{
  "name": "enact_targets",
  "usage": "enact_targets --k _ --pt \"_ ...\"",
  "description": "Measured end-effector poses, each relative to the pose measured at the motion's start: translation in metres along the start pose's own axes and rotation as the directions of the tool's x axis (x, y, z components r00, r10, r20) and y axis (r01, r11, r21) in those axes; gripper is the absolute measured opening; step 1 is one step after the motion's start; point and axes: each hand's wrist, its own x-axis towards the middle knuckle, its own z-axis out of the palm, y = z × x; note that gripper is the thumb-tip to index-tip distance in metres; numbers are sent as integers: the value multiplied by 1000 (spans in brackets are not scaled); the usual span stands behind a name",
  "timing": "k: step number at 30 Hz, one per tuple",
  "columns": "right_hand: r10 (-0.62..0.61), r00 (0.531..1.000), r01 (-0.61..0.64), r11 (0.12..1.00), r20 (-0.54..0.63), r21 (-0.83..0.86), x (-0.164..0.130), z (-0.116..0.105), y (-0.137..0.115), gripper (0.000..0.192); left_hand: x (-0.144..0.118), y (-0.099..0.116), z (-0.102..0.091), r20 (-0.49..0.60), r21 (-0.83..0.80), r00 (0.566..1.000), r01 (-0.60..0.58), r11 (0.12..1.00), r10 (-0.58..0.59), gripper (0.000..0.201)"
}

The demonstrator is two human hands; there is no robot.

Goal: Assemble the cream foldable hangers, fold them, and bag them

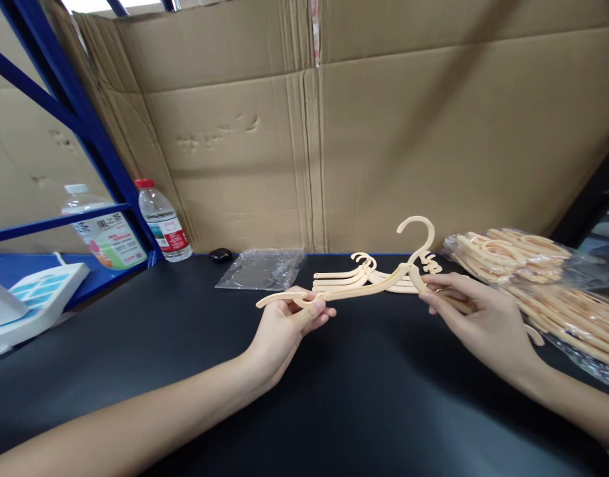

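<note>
Two cardboard sheets (384,119) stand as a backdrop behind a dark table (334,411). Blue shelf frame (80,126) at far left, with two water bottles (162,222) and a white device (40,298) beside it.

On the table, right side: a clear bag of hangers (547,285), cream plastic, densely packed, well apart from the bottles. Centre rear: a flat empty plastic bag (262,268), and just beside it a small loose pile of hangers (358,275) lying flat. A small black object sits near the bottle; cannot tell what it is.

One hanger (378,281) is held clear of the table, hook up, between both hands and in front of the loose pile. Left hand (284,328): thumb and fingers pinched shut on the left arm of the hanger near its tip. Right hand (478,318): fingers closed on the right arm near the hook's base; the far end of that arm is hidden behind the hand.

Judgement: step in hand looks like handling or checking a single hanger taken from the stock. Any next move calls for keeping both pinches firm, since the thin arm could flex or slip.
</note>
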Motion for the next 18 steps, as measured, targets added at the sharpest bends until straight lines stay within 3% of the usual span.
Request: enact_targets --k 3,6,7,9,11,12,14,18 --pt "-27 1000 27 999 2 -20 2 -1 2 22 -9 -4 5 -6 71 992 124 990 -124 22" --pt "-59 998 60 997 9 -55 4 -2 5 20 -27 -7 12 110 278 958 228 933 -267 19" --pt "-67 998 68 995 16 -72 5 -2 6 19 -34 -7 15 176 380 948 182 907 -264 14" --pt "-74 996 79 993 57 -89 6 -1 7 19 -47 -2 19 374 573 925 -170 802 -72 11" --pt "-68 987 80 994 148 -75 6 0 6 20 -55 5 20 628 579 776 -520 628 64 25" --pt "-67 976 86 993 208 -82 5 1 4 18 -58 8 20 697 564 711 -623 543 93 31" --pt "-74 939 129 981 335 -147 4 1 1 14 -58 10 18 737 580 667 -705 407 105 41" --pt "-84 860 248 931 503 -269 0 1 -4 10 -53 2 11 698 668 711 -687 286 79 54"
